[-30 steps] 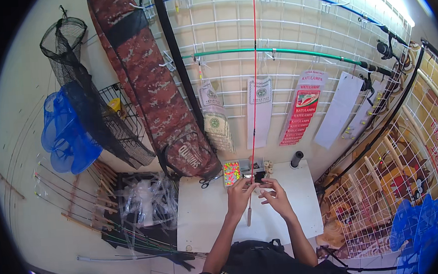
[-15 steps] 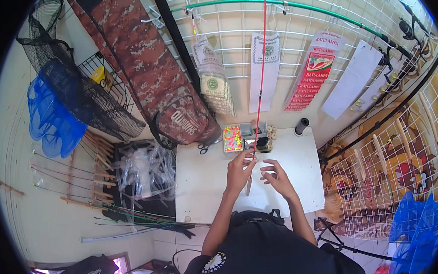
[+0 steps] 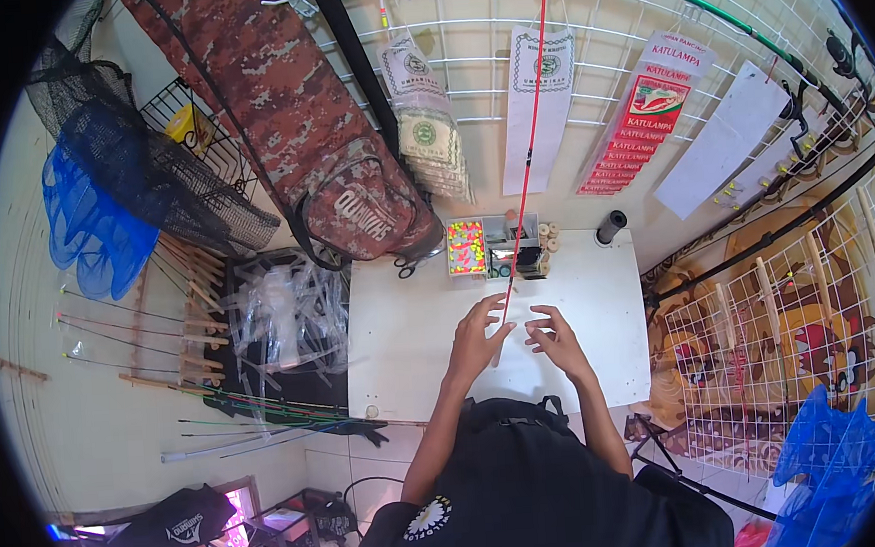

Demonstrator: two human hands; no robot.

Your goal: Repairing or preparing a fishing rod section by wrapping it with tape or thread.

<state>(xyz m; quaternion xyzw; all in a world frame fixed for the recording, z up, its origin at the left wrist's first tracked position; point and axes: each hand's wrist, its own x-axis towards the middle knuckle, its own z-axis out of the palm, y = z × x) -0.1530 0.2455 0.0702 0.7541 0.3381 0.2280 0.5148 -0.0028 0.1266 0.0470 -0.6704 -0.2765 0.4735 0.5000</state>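
Observation:
My left hand (image 3: pixel 476 343) holds a thin red fishing rod (image 3: pixel 526 183) between thumb and fingers, low down near its butt. From there the rod rises away over the white table, past the wall grid. Its pale brown butt end (image 3: pixel 498 354) shows just right of my left hand. To the right of the rod, my right hand (image 3: pixel 559 346) hovers with fingers bent and apart. I make out nothing in it, though a fine line would be too thin to see.
On the white table (image 3: pixel 401 326) stand a compartment box (image 3: pixel 467 247) of bright small floats, several pale spools (image 3: pixel 547 237), scissors (image 3: pixel 407 266) and a black cylinder (image 3: pixel 610 227). A camouflage rod bag (image 3: pixel 277 113) leans at left. Packets (image 3: pixel 639 121) hang from the wall grid.
My view has shifted, so the table and wall sit higher in the picture. My left fingers look a little more spread along the rod. The right hand stays beside it.

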